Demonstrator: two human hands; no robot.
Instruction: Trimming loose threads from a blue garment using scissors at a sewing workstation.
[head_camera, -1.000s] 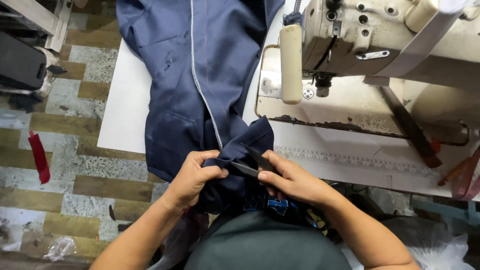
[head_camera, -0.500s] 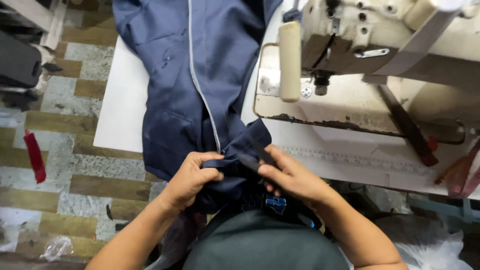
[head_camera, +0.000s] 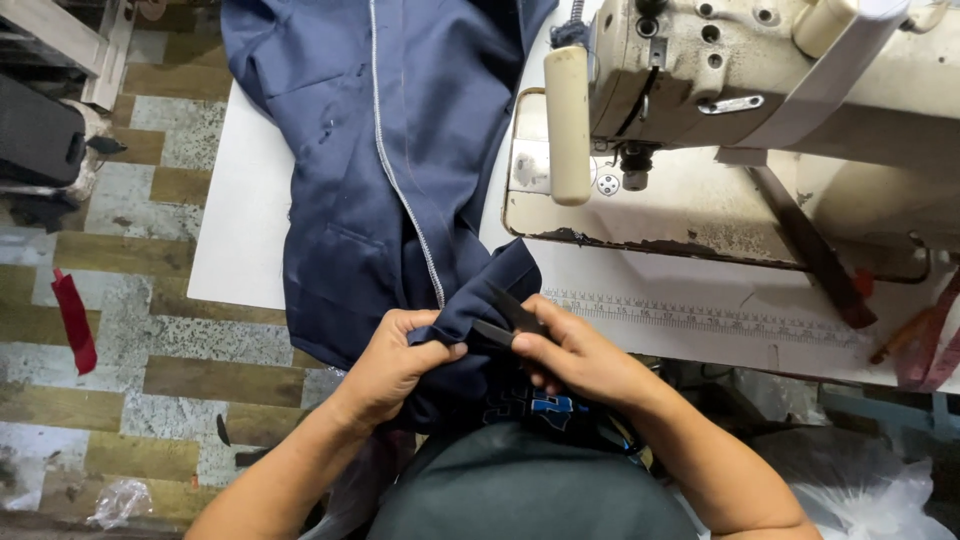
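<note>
A dark blue garment (head_camera: 380, 150) with a white stitched seam lies across the white table (head_camera: 235, 230) and hangs over its near edge into my lap. My left hand (head_camera: 395, 360) pinches a folded edge of this cloth near the table's front. My right hand (head_camera: 575, 355) holds small black thread snips (head_camera: 505, 320), their blades pointing left at the pinched fabric. Both hands sit close together, almost touching, just left of the cream sewing machine (head_camera: 720, 110).
The sewing machine's base (head_camera: 640, 215) fills the right of the table, with a printed ruler strip (head_camera: 700, 315) along the front edge. A red cloth scrap (head_camera: 75, 320) lies on the tiled floor at left. White plastic bags (head_camera: 860, 490) sit at lower right.
My hands have stayed at the same fold of cloth, with the left fingers shifting their grip slightly. The snips remain at the fabric edge.
</note>
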